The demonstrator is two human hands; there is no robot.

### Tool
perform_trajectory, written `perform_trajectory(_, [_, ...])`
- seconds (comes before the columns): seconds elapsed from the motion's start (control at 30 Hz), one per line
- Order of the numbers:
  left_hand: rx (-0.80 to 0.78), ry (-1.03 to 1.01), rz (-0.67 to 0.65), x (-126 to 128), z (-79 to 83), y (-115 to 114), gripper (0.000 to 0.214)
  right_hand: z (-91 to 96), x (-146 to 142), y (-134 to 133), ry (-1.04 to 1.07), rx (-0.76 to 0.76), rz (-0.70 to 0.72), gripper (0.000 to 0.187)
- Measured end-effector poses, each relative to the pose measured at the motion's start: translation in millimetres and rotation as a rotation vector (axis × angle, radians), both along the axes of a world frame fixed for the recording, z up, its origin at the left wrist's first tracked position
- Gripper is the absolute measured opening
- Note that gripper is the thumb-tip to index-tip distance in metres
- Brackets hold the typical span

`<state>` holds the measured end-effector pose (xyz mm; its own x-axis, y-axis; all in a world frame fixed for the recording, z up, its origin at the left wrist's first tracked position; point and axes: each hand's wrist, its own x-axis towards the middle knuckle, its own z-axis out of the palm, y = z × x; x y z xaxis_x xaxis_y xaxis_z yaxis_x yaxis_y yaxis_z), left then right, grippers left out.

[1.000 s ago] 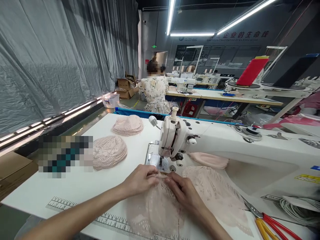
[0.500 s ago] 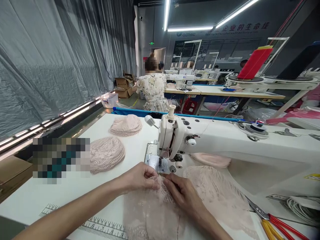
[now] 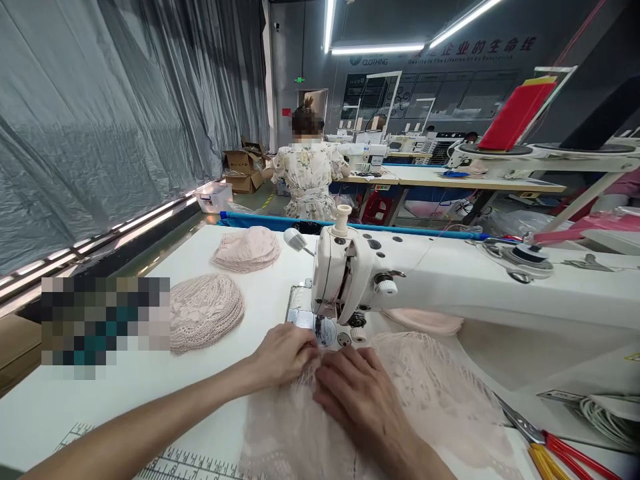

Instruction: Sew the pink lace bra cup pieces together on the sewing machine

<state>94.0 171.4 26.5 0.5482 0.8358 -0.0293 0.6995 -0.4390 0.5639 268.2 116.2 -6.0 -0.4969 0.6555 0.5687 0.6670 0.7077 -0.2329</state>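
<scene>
A piece of pale pink lace fabric (image 3: pixel 290 427) lies on the white table just in front of the sewing machine (image 3: pixel 345 273). My left hand (image 3: pixel 283 353) pinches its upper edge close to the needle plate (image 3: pixel 303 320). Beside it, my right hand (image 3: pixel 355 390) rests over the same lace with fingers bent and close together; its fingertips are partly hidden and slightly blurred. More pink lace (image 3: pixel 435 373) spreads to the right of my right hand, under the machine arm.
Two stacks of lace pieces, a nearer one (image 3: pixel 207 313) and a farther one (image 3: pixel 247 249), sit left of the machine. Red-and-yellow-handled scissors (image 3: pixel 545 440) lie at lower right. A ruler scale (image 3: pixel 185 463) marks the front. Ahead, a person (image 3: pixel 307 173) sits at another table.
My right hand has turned palm down and its fingers now cover more of the lace. My left hand's fingers have curled in over the lace edge. The view has shifted slightly.
</scene>
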Motion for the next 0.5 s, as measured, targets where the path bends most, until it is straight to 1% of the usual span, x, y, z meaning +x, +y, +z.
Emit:
perform_trajectory(0.07, [0.090, 0.069, -0.004, 0, -6.2, 3, 0.017, 0.1, -1, 0, -0.035, 0.021, 0.013, 0.026])
perform_trajectory(0.17, [0.223, 0.153, -0.018, -2, -15.5, 9, 0.012, 0.7, 0, 2, -0.049, 0.007, 0.007, 0.038])
perform_trajectory(0.23, [0.318, 0.190, -0.026, -4, -18.9, 11, 0.016, 1.1, 0, 2, -0.057, 0.009, -0.002, 0.044])
perform_trajectory(0.33, [0.450, 0.203, -0.042, -8, -18.7, 6, 0.026, 0.1, 0, 2, -0.068, 0.021, -0.020, 0.046])
perform_trajectory(0.4, [0.517, 0.169, -0.109, -11, -17.1, -1, 0.027, -1.5, 0, 2, -0.073, 0.019, -0.024, 0.046])
perform_trajectory(0.5, [0.569, 0.083, -0.268, -16, -16.2, -11, 0.020, -3.8, 1, 2, -0.070, 0.021, -0.028, 0.045])
